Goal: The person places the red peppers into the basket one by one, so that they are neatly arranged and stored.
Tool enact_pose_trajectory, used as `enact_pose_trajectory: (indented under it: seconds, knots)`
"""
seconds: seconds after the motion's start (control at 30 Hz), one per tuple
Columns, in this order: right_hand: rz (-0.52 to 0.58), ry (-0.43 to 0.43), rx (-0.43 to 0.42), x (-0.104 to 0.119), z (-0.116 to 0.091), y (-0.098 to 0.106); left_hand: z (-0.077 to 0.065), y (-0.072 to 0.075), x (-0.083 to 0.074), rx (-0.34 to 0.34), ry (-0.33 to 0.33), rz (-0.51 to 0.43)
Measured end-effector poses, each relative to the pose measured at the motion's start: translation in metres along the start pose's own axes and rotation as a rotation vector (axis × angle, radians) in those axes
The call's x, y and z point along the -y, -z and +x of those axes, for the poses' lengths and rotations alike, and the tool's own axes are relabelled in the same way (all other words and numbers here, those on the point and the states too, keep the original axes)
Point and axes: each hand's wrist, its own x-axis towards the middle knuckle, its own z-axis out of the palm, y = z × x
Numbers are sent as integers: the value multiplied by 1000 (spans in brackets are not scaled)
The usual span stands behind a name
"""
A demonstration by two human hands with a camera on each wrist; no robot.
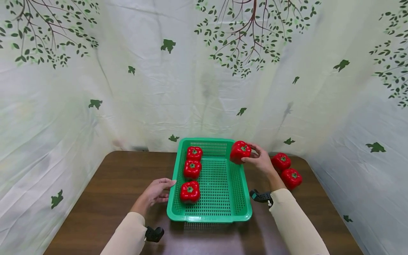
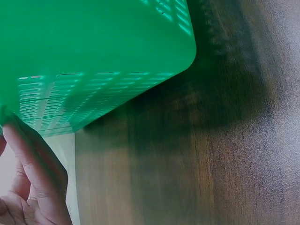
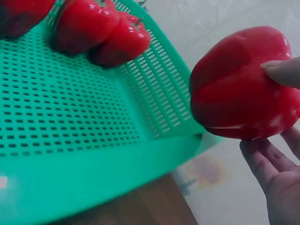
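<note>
At the left rim of the green basket [image 1: 215,187], the left hand [image 1: 153,193] seemed to pinch the edge lightly between thumb and fingers. Just inside that rim, along the basket's left side, lay a far pepper [image 1: 194,153] and a middle pepper [image 1: 192,169] that appeared to touch, with a near pepper [image 1: 190,192] slightly apart. Rightward, the basket's floor was bare. Above its far right corner, the right hand [image 1: 260,160] gripped a held pepper [image 1: 239,152], thumb on one side and fingers on the other. The step in hand looked like bringing this pepper over the basket's right rim; the next move called for clearing that rim before lowering and loosening the fingers. Right of the basket, on the table [image 1: 124,180], sat a back pepper [image 1: 281,161] and a front pepper [image 1: 291,178], side by side. Only the head view showed these two; the left wrist view held no pepper, but revealed the basket's outer wall [image 2: 103,42] and dark shadow [image 2: 229,93] beside it. The right wrist view alone exposed the held pepper's lobed flank and fingers beneath.
</note>
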Motion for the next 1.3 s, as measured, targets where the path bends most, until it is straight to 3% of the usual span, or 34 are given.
enact_pose_trajectory:
  seconds: [0.47,1.3]
  knots:
    - [-39,-9,32,-5,15,-24,-1,1,-1,-15,-6,-3]
    - [-86,-74,-22,-9,42,-73,-2,0,2,-20,-5,-34]
